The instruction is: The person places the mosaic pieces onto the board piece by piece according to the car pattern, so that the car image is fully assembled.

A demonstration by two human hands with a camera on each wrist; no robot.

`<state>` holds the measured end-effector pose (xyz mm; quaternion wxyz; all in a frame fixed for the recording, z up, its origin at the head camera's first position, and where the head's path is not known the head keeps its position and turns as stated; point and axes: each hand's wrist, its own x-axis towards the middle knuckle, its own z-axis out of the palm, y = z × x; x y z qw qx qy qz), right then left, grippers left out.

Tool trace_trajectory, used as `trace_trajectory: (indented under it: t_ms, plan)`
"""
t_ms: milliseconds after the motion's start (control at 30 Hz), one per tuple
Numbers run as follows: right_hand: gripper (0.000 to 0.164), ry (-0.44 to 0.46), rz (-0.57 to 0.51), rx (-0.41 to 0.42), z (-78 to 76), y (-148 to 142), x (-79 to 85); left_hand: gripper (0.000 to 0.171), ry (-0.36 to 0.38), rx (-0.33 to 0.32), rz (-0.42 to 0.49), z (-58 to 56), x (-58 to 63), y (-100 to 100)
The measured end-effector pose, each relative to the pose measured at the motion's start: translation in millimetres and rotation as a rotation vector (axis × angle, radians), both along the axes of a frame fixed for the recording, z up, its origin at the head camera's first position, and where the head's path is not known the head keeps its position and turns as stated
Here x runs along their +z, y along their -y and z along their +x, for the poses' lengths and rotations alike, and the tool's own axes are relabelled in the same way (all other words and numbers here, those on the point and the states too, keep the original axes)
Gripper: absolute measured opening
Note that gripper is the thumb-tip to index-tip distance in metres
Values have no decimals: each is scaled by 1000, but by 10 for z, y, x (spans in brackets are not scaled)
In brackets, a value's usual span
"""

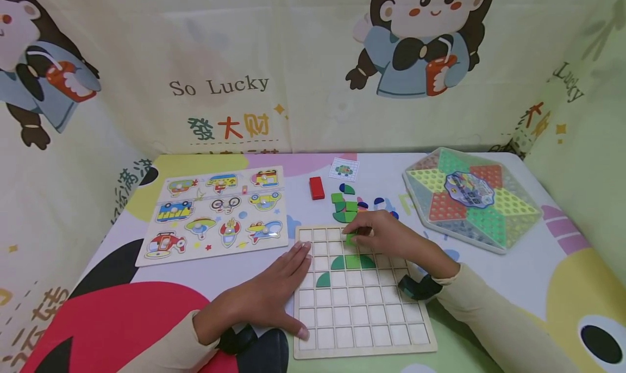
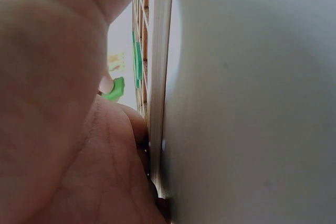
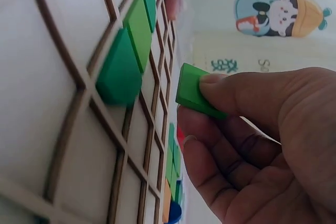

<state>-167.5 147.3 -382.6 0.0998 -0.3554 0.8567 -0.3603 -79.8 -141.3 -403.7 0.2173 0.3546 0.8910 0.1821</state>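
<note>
In the centre of the head view, we see the right hand [image 1: 383, 232] pinching a green square [image 3: 190, 90] between thumb and fingers, over the board's upper rows; the right wrist view shows it clear of the grid. The left hand [image 1: 276, 286], lower and further left, rests along the left edge of the board [image 1: 359, 316], its fingers extended and the thumb spread apart.

In the grid, we find a lighter green square [image 1: 352, 261] between two dark green quarter-rounds [image 1: 337, 262], with another quarter-round [image 1: 323, 279] below and to the left. Just above the board lie loose green pieces [image 1: 337, 198], then a red block [image 1: 317, 188] and a card [image 1: 344, 169]. Further out on the worktop [image 1: 518, 275], we see a vehicle puzzle [image 1: 198, 204] at left and a hexagonal box [image 1: 469, 188] at upper right.
</note>
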Motion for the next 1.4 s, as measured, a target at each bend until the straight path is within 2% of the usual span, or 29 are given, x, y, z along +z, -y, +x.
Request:
trace_trajectory:
  t_ms: [833, 1233, 1400]
  plan:
    - [20, 115, 8, 166, 375, 228, 16, 125, -2, -1, -1, 8, 19, -10]
    - [16, 169, 12, 177, 464, 271, -39, 124, -2, -2, 5, 10, 20, -12]
    - [15, 140, 33, 158, 472, 267, -44, 124, -6, -5, 3, 9, 6, -10]
